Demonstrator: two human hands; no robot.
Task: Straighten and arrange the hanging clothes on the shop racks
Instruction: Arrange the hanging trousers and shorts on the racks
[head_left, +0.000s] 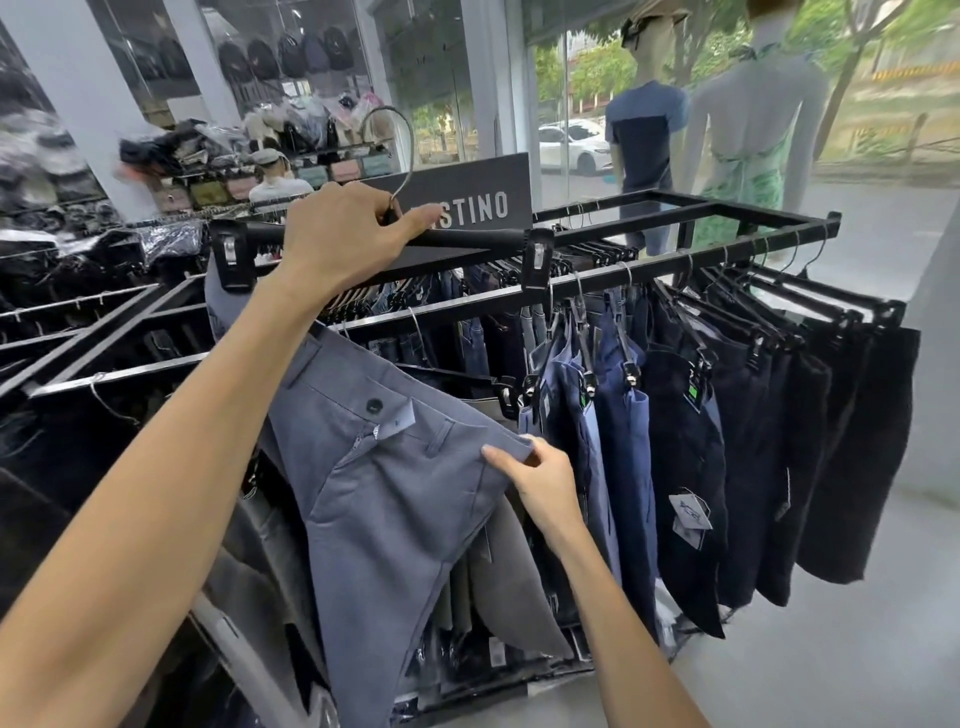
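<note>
Head view: your left hand (340, 244) curls round the black clip hanger (384, 244), held above the rack (675, 270). Your right hand (540, 480) pinches the free waistband corner of the grey-blue shorts (384, 499), which sag limp and light; take that stiffer waistband edge up to the empty clip.

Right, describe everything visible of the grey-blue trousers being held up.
The grey-blue trousers look like smooth woven cloth, with a dark button, a partly open zip, a belt loop and a small tag at the fly. One waistband corner seems clipped into the black clip hanger, which the left hand holds above the rack; the other corner is off its clip, pinched by the right hand. The waistband slants down to the right; the legs hang before the racked clothes.
</note>
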